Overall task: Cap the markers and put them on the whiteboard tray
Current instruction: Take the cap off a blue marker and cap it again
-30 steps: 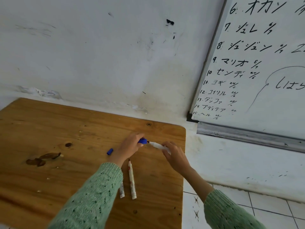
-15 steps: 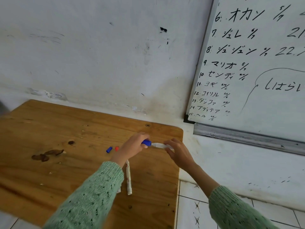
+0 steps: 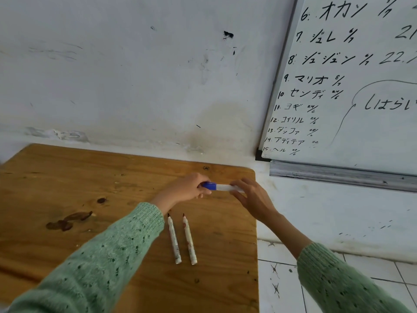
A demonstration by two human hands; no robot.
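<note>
Head view: a blue cap is pinched by the left hand and the white marker by the right hand; the marker's far end is hidden behind the right fingers.

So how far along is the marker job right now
Nothing is on the whiteboard tray yet. In hand: the left hand holds the blue cap on the white marker, whose barrel the right hand grips; the cap looks seated or nearly so. Left: two uncapped markers lie side by side on the wooden table, needing caps, then all three go to the tray.
</note>
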